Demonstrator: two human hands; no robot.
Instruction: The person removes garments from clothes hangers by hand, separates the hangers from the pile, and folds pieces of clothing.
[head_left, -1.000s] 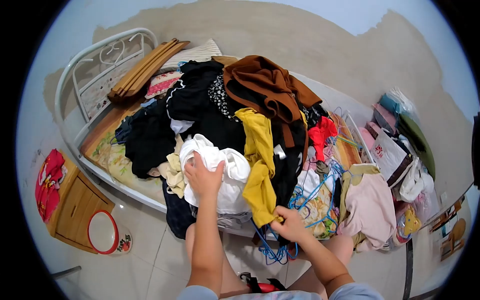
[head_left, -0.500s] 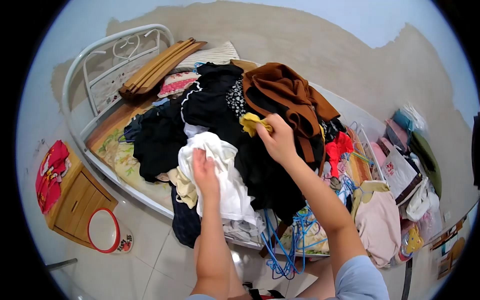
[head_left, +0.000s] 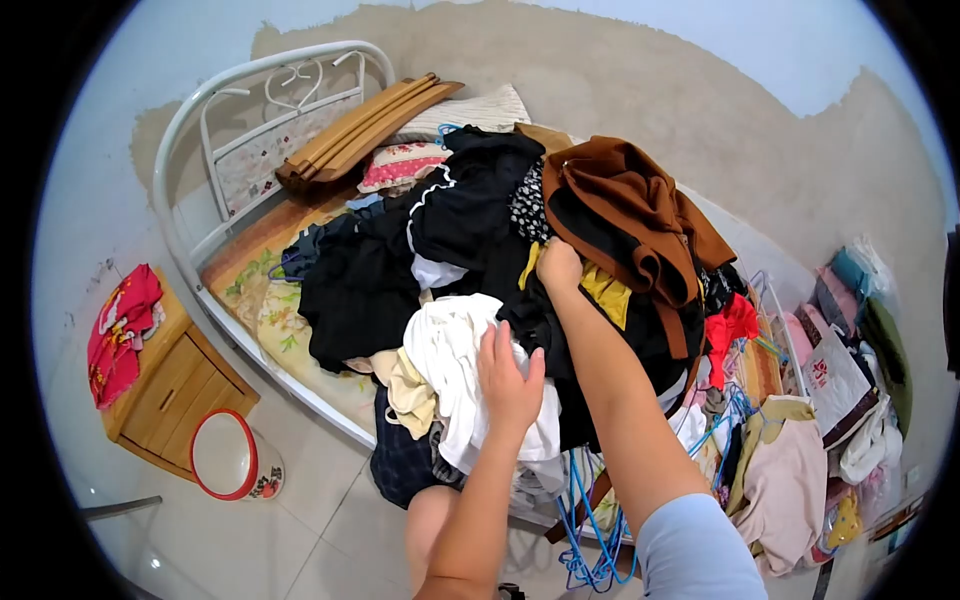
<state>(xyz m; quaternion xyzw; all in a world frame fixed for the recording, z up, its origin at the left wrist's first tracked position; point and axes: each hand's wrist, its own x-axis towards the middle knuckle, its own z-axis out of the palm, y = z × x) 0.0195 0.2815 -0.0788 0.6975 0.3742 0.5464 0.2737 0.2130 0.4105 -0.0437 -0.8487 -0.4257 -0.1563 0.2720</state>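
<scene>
Yellow cloth [head_left: 606, 296] has moved up the heaped bed [head_left: 285, 335] toward the wall [head_left: 740, 130], right hand [head_left: 560, 267] clutching it, left hand [head_left: 509, 382] splayed.

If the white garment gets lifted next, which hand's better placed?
Left, I'd say. The left hand is open right over the white garment; the right hand is farther off, at the yellow garment, apparently gripping it.

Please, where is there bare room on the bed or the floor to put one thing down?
Free: the floral mattress between the black garment and the white bed rail; the floor between the bucket and the person's knee. Crowded: the clothes pile around the left hand and right hand.
</scene>
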